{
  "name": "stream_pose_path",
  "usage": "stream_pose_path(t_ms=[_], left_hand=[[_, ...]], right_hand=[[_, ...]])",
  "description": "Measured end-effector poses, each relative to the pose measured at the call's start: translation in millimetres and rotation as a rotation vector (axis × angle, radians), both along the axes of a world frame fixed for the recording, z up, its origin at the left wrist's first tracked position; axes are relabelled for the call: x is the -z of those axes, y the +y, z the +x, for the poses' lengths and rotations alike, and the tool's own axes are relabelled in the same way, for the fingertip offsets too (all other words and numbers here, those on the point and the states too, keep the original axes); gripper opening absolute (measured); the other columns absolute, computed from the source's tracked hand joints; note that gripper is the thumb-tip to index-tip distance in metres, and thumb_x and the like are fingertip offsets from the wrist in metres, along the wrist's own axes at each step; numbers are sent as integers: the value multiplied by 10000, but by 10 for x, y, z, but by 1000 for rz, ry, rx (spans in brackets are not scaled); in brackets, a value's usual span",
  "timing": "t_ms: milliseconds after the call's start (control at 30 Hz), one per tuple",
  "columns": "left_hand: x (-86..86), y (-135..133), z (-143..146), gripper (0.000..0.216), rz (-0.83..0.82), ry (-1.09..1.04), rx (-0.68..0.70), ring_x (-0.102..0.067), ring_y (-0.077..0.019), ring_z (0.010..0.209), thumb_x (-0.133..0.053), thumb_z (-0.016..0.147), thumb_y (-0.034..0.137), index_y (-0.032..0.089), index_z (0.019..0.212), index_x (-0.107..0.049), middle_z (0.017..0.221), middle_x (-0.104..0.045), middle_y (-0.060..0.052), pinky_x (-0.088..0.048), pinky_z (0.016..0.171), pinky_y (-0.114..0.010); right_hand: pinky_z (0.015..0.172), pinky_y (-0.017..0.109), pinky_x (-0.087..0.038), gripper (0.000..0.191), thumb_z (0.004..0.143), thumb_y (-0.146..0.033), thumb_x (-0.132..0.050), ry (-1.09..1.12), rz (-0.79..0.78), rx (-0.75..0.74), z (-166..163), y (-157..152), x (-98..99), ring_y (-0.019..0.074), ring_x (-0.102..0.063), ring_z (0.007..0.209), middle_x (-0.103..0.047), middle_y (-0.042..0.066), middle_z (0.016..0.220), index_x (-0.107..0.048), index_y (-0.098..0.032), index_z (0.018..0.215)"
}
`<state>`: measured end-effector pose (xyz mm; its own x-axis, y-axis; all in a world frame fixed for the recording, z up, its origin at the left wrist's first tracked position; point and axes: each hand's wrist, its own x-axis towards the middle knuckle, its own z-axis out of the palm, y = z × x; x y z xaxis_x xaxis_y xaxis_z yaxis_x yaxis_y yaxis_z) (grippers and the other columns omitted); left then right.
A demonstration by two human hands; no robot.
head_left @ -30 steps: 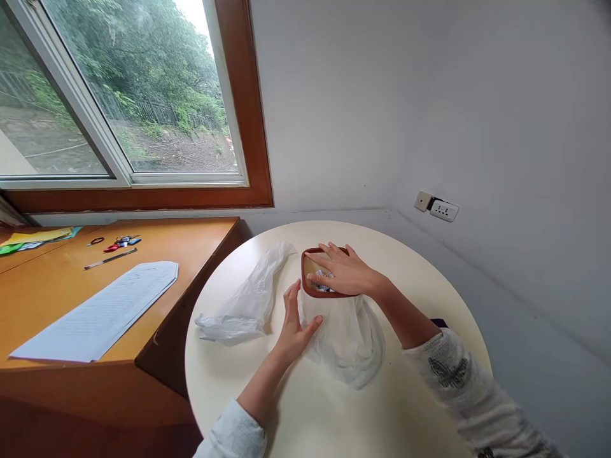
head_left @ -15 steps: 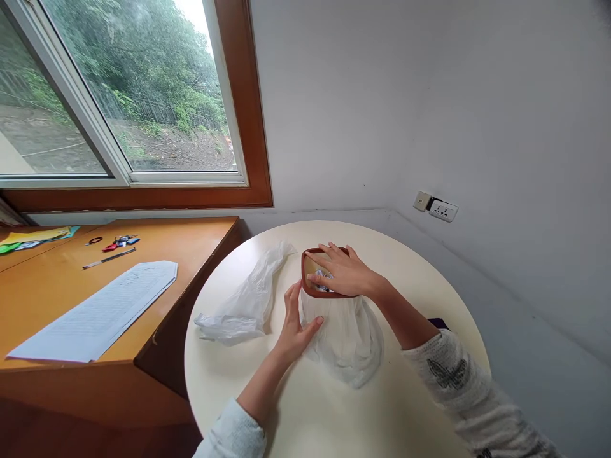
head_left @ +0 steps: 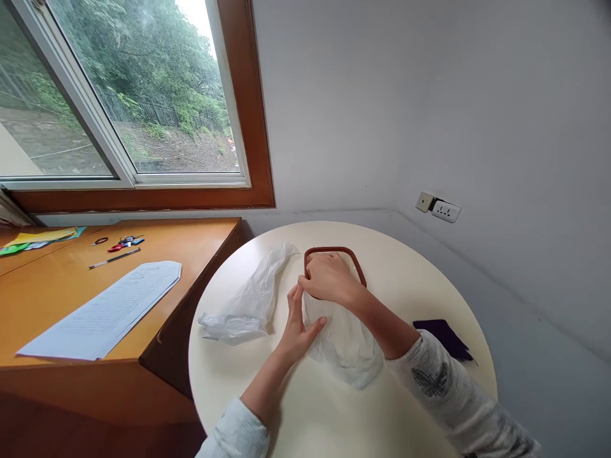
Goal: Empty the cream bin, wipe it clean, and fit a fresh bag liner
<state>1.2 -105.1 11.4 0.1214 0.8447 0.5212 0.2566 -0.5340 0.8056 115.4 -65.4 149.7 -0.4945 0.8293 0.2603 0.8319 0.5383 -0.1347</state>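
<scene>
A small rectangular box with a brown rim stands on the round table, its inside mostly covered by my right hand. That hand reaches across from the right, its fingers curled at the box's left edge; what they grip is hidden. Just in front and to the left, my left hand has its thumb and fingers apart. Its fingertips come up close to the right thumb near the box's front left corner. A thin translucent plastic bag spreads from the box's front side toward me.
Another crumpled white plastic bag lies on the round cream table, to the left. A dark purple cloth lies by my right sleeve. On the wooden desk are written sheets, a pen and keys.
My right hand has moved left from lying spread over the box to curling at its left edge. The small crumpled item inside is now hidden. More of the purple cloth shows.
</scene>
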Motion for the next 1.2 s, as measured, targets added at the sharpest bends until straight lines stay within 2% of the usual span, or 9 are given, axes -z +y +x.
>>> stream_pose_path(t_ms=[200, 333, 433, 500, 567, 667, 767, 933, 1200], left_hand=[[-31, -15, 19, 740, 12, 20, 10, -199, -262, 1336, -589, 799, 330, 280, 1398, -157, 1417, -244, -93, -194, 1092, -478], [17, -1, -19, 747, 30, -22, -32, -206, -274, 1342, -595, 797, 342, 278, 1400, -160, 1439, -225, -96, -187, 1095, -481], [-73, 55, -92, 640, 53, -76, -162, -254, -253, 1331, -509, 857, 359, 266, 1398, -180, 1442, -253, -93, -200, 1094, -465], [-270, 124, -130, 545, 64, -60, -257, -252, -233, 1339, -425, 898, 377, 249, 1390, -227, 1448, -273, -88, -200, 1097, -445], [-565, 219, -120, 510, 69, 90, -265, -203, -225, 1361, -358, 912, 427, 201, 1367, -307, 1464, -267, -93, -162, 1111, -437], [-1041, 391, 26, 599, 38, 438, -131, -184, -211, 1371, -252, 905, 531, 176, 1385, -288, 1474, -267, -90, -62, 1125, -444], [-1315, 560, 271, 766, 17, 814, -1, -113, -210, 1387, -189, 856, 640, 124, 1422, -185, 1492, -210, -106, -27, 1123, -434], [-1248, 708, 525, 899, -58, 1210, 78, -110, -281, 1381, -139, 807, 702, 44, 1418, -171, 1490, -164, -170, -57, 1103, -479], [-1124, 742, 519, 890, -26, 1280, 50, -76, -282, 1385, -105, 804, 700, 66, 1428, -141, 1503, -106, -168, -66, 1098, -473]], right_hand=[[665, 329, -338, 226, 736, -136, -458, -47, 4, 100, -36, -177, -228, 141, -529, 554, -604, 39, 577, -519, -164, 520], [553, 286, -297, 270, 805, -202, -406, 55, 6, 230, 123, -288, -386, 124, -497, 497, -612, 35, 593, -525, -178, 564], [522, 263, -275, 258, 841, -259, -397, 222, 120, 349, 393, -401, -421, 132, -516, 549, -633, 25, 671, -524, -192, 627], [516, 251, -276, 242, 852, -282, -403, 328, 207, 372, 608, -479, -396, 133, -519, 577, -633, 17, 701, -514, -197, 654], [504, 242, -278, 244, 856, -303, -407, 407, 254, 399, 803, -543, -348, 122, -484, 532, -603, 3, 651, -501, -200, 656], [474, 232, -272, 275, 853, -338, -416, 490, 269, 440, 997, -596, -264, 103, -400, 446, -519, -24, 536, -471, -201, 622], [477, 223, -280, 281, 846, -357, -431, 536, 270, 445, 1072, -619, -185, 96, -385, 448, -516, -29, 547, -457, -199, 615], [490, 218, -273, 285, 832, -343, -453, 519, 270, 434, 1126, -676, -88, 97, -379, 482, -482, -28, 551, -410, -195, 592], [482, 218, -264, 302, 836, -349, -439, 514, 260, 419, 1191, -730, -5, 100, -371, 484, -461, -26, 535, -388, -197, 579]])
